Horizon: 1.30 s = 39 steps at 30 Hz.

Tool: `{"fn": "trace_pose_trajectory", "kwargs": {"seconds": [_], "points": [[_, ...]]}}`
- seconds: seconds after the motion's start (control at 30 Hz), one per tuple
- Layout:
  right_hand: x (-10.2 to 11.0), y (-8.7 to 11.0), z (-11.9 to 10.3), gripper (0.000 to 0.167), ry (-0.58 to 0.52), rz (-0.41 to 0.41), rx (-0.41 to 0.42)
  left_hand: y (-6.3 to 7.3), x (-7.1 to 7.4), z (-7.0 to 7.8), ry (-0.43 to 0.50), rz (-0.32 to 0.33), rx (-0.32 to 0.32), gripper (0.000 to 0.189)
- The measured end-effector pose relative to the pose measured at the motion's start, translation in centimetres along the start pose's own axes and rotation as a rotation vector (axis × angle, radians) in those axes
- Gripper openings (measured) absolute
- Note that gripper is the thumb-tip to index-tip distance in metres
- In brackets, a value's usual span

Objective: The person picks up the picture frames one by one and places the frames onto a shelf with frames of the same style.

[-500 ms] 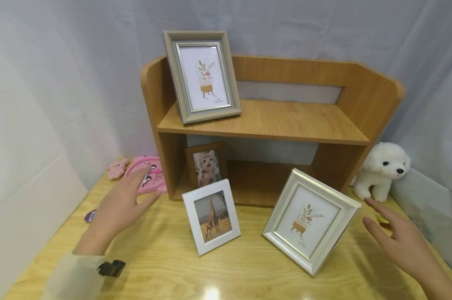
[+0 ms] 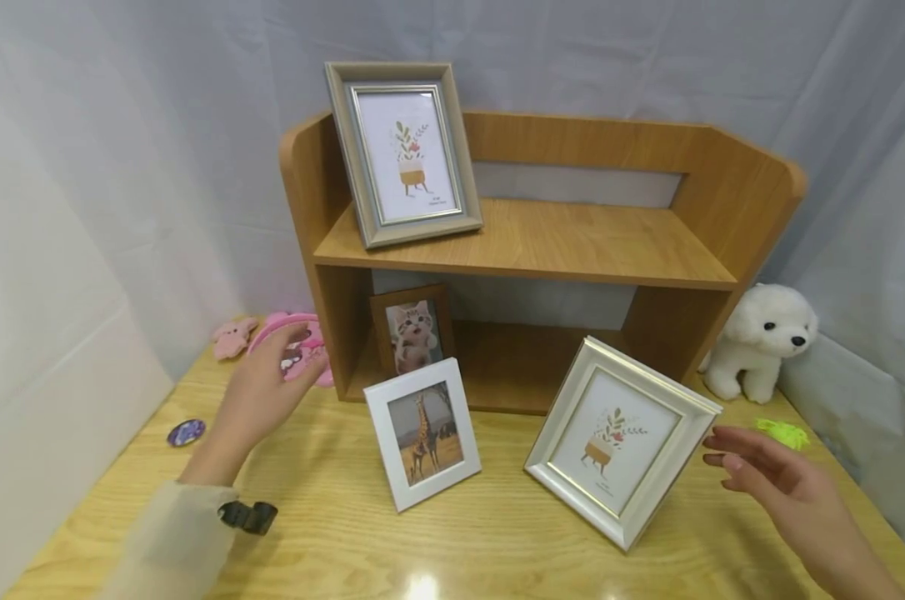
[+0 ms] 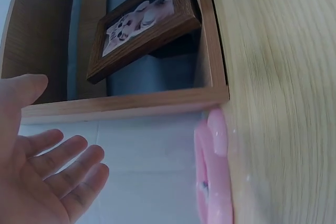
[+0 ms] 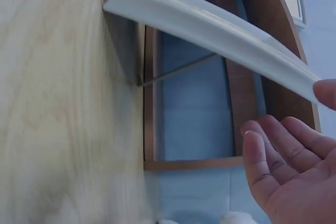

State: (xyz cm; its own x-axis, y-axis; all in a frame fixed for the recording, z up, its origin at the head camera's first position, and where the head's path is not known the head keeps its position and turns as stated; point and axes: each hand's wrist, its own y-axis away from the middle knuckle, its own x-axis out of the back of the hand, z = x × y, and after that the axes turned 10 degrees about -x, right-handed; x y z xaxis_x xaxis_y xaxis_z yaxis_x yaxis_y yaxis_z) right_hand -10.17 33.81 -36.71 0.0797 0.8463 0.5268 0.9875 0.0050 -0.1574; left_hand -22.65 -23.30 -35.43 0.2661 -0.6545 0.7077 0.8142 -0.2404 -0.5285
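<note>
My left hand (image 2: 265, 387) hovers with loosely bent fingers left of the wooden shelf (image 2: 527, 267), in front of a pink round item (image 2: 313, 333). Nothing is in that hand; its palm shows bare in the left wrist view. On the right, my right hand (image 2: 793, 496) is beside the cream picture frame (image 2: 688, 408), which stands tilted on the table. In the right wrist view its thumb appears at the frame's edge, while the fingers curve apart from it. Whether the thumb touches, I cannot tell. A white giraffe picture frame (image 2: 463, 433) stands between the hands.
A grey-beige picture frame (image 2: 467, 192) stands on the upper shelf, a brown kitten picture frame (image 2: 445, 321) on the lower. Around are a white plush dog (image 2: 771, 321), a bright green fuzzy thing (image 2: 786, 433), a purple oval (image 2: 186, 432) and a small pink figure (image 2: 232, 337).
My right hand has moved left toward the cream frame, uncovering the green thing. The left hand has shifted slightly right, and the purple oval shows fully. The frames stay where they were.
</note>
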Motion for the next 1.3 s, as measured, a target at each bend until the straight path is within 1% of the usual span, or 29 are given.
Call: {"fn": "trace_pose_trajectory", "kwargs": {"seconds": [0.07, 0.17, 0.27, 0.4, 0.5, 0.63, 0.8, 0.9, 1.0, 1.13, 1.3], "points": [[-0.3, 0.0, 0.0, 0.033, -0.063, -0.017, 0.007, -0.4, -0.4, -0.3, 0.054, 0.028, 0.033, 0.059], [-0.7, 0.0, 0.2, 0.034, -0.134, -0.035, 0.005, -0.8, -0.9, -0.5, 0.106, 0.054, 0.100, 0.061], [-1.2, 0.0, 0.2, 0.034, -0.187, -0.047, -0.006, -1.1, -1.2, -0.6, 0.120, 0.087, 0.141, 0.060], [-1.9, 0.0, 0.0, 0.033, -0.209, -0.027, -0.010, -1.5, -1.7, -0.9, 0.125, 0.144, 0.165, 0.054], [-2.6, 0.0, -0.2, 0.031, -0.159, 0.003, -0.029, -1.8, -2.1, -1.1, 0.132, 0.175, 0.164, 0.048], [-3.6, 0.0, -0.4, 0.029, -0.083, 0.033, -0.055, -2.0, -2.7, -1.5, 0.127, 0.191, 0.160, 0.044], [-4.1, 0.0, -0.5, 0.028, -0.052, 0.073, -0.085, -2.1, -3.3, -1.8, 0.123, 0.223, 0.156, 0.038], [-4.2, 0.0, -0.6, 0.027, -0.027, 0.097, -0.133, -2.3, -3.6, -1.8, 0.121, 0.231, 0.166, 0.037], [-4.3, 0.0, -0.7, 0.029, -0.030, 0.100, -0.187, -2.4, -3.7, -1.6, 0.112, 0.247, 0.169, 0.035], [-4.2, 0.0, -0.7, 0.032, -0.074, 0.078, -0.223, -2.6, -3.5, -1.4, 0.107, 0.254, 0.161, 0.033], [-4.2, 0.0, -0.8, 0.031, -0.105, 0.071, -0.220, -2.7, -3.5, -1.4, 0.119, 0.251, 0.159, 0.035]]}}
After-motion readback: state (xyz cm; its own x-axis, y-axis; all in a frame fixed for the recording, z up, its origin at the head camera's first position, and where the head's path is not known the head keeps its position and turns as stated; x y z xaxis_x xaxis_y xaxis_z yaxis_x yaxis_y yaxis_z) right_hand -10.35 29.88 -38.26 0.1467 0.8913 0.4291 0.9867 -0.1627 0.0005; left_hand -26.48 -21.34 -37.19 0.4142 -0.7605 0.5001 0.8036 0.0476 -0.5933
